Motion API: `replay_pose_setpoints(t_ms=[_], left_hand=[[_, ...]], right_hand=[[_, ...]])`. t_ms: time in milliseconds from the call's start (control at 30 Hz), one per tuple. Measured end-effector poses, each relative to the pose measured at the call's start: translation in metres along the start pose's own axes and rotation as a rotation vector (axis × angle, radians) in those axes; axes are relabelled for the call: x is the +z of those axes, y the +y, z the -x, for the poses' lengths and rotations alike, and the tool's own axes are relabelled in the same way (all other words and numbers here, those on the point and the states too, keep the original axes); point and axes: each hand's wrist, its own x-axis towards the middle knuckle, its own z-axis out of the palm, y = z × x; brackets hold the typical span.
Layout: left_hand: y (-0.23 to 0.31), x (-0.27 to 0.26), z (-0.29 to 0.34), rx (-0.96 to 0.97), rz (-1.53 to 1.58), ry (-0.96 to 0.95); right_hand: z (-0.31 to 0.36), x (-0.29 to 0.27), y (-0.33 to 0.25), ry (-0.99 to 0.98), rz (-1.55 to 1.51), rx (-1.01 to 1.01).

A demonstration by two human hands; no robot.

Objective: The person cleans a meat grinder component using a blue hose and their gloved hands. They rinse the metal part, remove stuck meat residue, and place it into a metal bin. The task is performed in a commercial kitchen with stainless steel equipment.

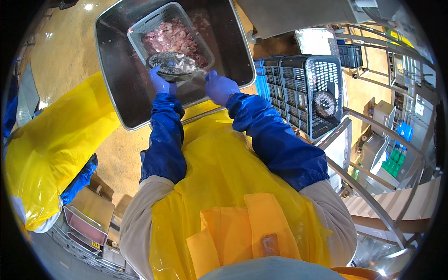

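My left hand [162, 84], in a purple-blue glove, grips the near left edge of a dark, rounded, disc-like piece [175, 64]. Pale wet residue covers its face, with a small blue spot near the middle. To the right of it, my gloved right hand [221, 87] is closed, its fingers pointing toward the piece. Whatever it holds is too small and blurred to name. Beneath the piece lies a grey plastic crate [209, 49] with pink meat scraps [169, 37] in it. The crate sits inside a deep metal tub [235, 70].
Stacked dark crates [301, 100] stand right of the tub, one holding a round perforated disc [325, 103]. Another person in a yellow apron [58, 144] is close on the left. Metal rails [373, 128] run along the right, and a steel surface [298, 14] lies beyond the tub.
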Motion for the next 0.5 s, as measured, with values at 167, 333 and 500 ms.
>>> replay_pose_setpoints(t_ms=[167,333,500], left_hand=[[0.015,-0.009,0.024,-0.064,0.022,0.005],[0.029,-0.019,0.041,-0.106,0.024,-0.045],[0.040,-0.035,0.043,-0.168,0.040,-0.059]], right_hand=[[-0.024,0.002,0.009,-0.016,0.016,0.046],[-0.044,-0.008,0.009,-0.026,0.032,0.053],[-0.063,-0.015,0.012,0.084,0.009,0.002]])
